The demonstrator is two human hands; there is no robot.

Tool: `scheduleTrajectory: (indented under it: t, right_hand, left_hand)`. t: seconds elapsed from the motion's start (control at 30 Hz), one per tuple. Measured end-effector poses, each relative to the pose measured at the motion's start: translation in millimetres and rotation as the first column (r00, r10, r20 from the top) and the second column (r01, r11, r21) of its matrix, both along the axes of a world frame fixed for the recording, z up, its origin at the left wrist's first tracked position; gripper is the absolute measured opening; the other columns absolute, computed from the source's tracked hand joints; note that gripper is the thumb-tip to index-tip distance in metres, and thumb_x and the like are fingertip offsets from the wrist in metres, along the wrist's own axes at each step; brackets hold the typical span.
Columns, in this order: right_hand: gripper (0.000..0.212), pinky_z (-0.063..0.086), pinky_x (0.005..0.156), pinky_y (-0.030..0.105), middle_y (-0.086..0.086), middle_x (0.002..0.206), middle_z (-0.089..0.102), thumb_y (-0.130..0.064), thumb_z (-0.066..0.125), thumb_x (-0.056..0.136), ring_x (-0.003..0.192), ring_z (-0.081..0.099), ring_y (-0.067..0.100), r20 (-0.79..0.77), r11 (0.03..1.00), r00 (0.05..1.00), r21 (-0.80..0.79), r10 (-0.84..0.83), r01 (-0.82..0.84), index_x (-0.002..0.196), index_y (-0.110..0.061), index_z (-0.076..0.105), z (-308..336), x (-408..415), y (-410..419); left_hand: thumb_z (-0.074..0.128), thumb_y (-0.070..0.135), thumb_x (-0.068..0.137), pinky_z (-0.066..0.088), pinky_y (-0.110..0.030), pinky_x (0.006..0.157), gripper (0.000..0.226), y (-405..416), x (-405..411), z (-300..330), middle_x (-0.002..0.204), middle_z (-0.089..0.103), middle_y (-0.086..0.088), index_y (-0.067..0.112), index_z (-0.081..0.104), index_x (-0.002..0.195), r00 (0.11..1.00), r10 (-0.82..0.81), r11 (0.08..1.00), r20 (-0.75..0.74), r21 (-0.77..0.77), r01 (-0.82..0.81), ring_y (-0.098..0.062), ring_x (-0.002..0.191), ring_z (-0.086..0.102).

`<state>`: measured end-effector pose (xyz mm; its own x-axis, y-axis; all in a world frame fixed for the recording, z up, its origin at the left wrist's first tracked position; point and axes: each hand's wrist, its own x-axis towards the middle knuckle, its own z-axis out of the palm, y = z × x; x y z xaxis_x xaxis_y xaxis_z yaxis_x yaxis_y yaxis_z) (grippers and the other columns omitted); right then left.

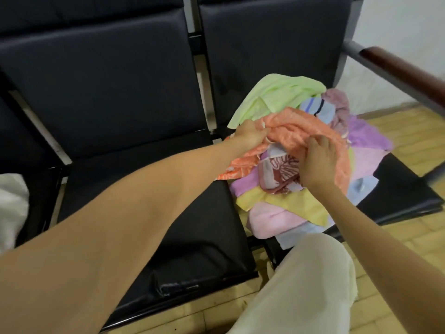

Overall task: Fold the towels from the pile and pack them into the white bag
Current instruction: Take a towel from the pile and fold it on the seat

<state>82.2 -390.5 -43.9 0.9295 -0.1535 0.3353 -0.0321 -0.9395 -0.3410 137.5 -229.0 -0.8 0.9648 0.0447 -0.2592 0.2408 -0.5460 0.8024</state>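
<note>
1. Pile of mixed, crumpled cloth towels [301, 179] sits on the right-hand black padded seat [409, 191], ahead and to the right of us; both hands are on it.
2. We note the orange patterned terry towel [301, 126] draped across the pile's top, its long run going left to right between the hands.
3. Left hand [250, 135] grips its left end, fingers curled round a bunch of cloth. Right hand [317, 162] pinches its near fold, over a red-and-white printed towel [279, 172].
4. Left arm reaches further, across the empty middle seat [168, 213]; we judge that seat the likely folding surface.
5. White fabric at the left edge [12, 208] may be the bag; we cannot tell.
6. Room: pale yellow tiled floor [409, 138], white wall, dark wooden armrest [404, 68].
</note>
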Motion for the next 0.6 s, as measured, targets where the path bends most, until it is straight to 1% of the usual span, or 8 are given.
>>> scheduleTrajectory:
  t: [0.13, 0.2, 0.27, 0.37, 0.4, 0.47, 0.53, 0.6]
  right_hand:
    - [0.021, 0.035, 0.083, 0.046, 0.023, 0.092, 0.058, -0.012, 0.035, 0.094, 0.089, 0.053, 0.041, 0.126, 0.988, 0.992, 0.154, 0.013, -0.032, 0.101, 0.001, 0.050, 7.6, -5.0, 6.4]
    - [0.014, 0.029, 0.068, 0.037, 0.013, 0.072, 0.050, -0.011, 0.033, 0.097, 0.069, 0.051, 0.036, 0.205, 0.959, 0.977, 0.259, 0.061, -0.114, 0.093, -0.004, 0.043, 14.0, -13.3, 15.4]
    - [0.016, 0.018, 0.059, 0.031, 0.004, 0.067, 0.044, -0.010, 0.033, 0.100, 0.062, 0.044, 0.029, 0.253, 0.924, 0.965, 0.352, 0.062, -0.151, 0.094, -0.001, 0.044, 22.1, -21.6, 26.5]
    - [0.024, 0.026, 0.062, 0.029, -0.003, 0.072, 0.045, -0.016, 0.033, 0.101, 0.070, 0.043, 0.020, 0.229, 0.843, 0.973, 0.518, 0.026, -0.145, 0.102, 0.003, 0.048, 33.5, -25.5, 46.2]
    - [0.030, 0.032, 0.067, 0.031, -0.001, 0.082, 0.051, -0.020, 0.033, 0.100, 0.076, 0.047, 0.019, 0.209, 0.812, 0.977, 0.565, 0.034, -0.149, 0.108, 0.004, 0.049, 36.6, -24.2, 53.4]
    - [0.036, 0.039, 0.081, 0.033, 0.004, 0.104, 0.055, -0.024, 0.033, 0.099, 0.093, 0.051, 0.020, 0.140, 0.752, 0.985, 0.638, 0.097, -0.165, 0.118, 0.002, 0.049, 43.2, -21.9, 67.8]
    - [0.017, 0.037, 0.073, 0.027, 0.001, 0.090, 0.054, -0.017, 0.041, 0.098, 0.085, 0.050, 0.019, 0.048, 0.718, 0.976, 0.670, 0.212, -0.189, 0.100, -0.006, 0.053, 48.4, -22.6, 85.0]
    - [0.012, 0.036, 0.062, 0.020, -0.003, 0.079, 0.052, -0.016, 0.047, 0.097, 0.074, 0.049, 0.014, -0.051, 0.712, 0.932, 0.661, 0.358, -0.237, 0.089, -0.011, 0.055, 50.9, -29.3, 105.7]
  left_hand:
    - [0.065, 0.015, 0.086, 0.058, -0.039, 0.078, 0.024, -12.1, 4.6, -9.7, 0.096, 0.070, -0.015, -0.001, 0.065, 0.103, 0.993, 0.106, 0.989, -0.059, -0.096, -0.111, -0.027, 0.086, 0.069]
    - [0.061, 0.005, 0.088, 0.059, -0.033, 0.064, 0.011, -10.1, -0.4, -6.8, 0.085, 0.066, -0.014, 0.001, 0.061, 0.099, 0.974, 0.176, 0.931, -0.139, -0.298, -0.211, -0.024, 0.070, 0.068]
    - [0.056, -0.001, 0.091, 0.055, -0.027, 0.047, 0.003, -0.2, -3.9, 1.7, 0.079, 0.064, -0.015, 0.000, 0.059, 0.092, 0.951, 0.231, 0.818, -0.205, -0.488, -0.304, -0.019, 0.053, 0.065]
    - [0.042, -0.007, 0.094, 0.060, -0.036, 0.059, 0.023, 31.8, -6.1, 16.6, 0.102, 0.064, -0.025, -0.012, 0.053, 0.113, 0.913, 0.346, 0.657, -0.217, -0.639, -0.401, -0.031, 0.076, 0.068]
    - [0.040, -0.007, 0.094, 0.060, -0.040, 0.062, 0.027, 45.8, -8.5, 22.9, 0.109, 0.062, -0.027, -0.012, 0.051, 0.117, 0.890, 0.396, 0.613, -0.226, -0.657, -0.439, -0.034, 0.085, 0.067]
    - [0.039, -0.006, 0.094, 0.058, -0.039, 0.057, 0.025, 74.6, -16.2, 33.8, 0.104, 0.061, -0.024, -0.008, 0.047, 0.118, 0.855, 0.474, 0.565, -0.213, -0.670, -0.480, -0.031, 0.083, 0.064]
    - [0.041, -0.005, 0.094, 0.055, -0.037, 0.061, 0.022, 103.8, -29.0, 43.2, 0.091, 0.059, -0.016, 0.000, 0.048, 0.115, 0.827, 0.524, 0.547, -0.204, -0.663, -0.511, -0.025, 0.079, 0.061]
    - [0.045, -0.005, 0.093, 0.056, -0.037, 0.069, 0.022, 133.3, -44.4, 46.0, 0.089, 0.061, -0.013, 0.002, 0.053, 0.112, 0.807, 0.549, 0.567, -0.215, -0.613, -0.550, -0.023, 0.081, 0.063]
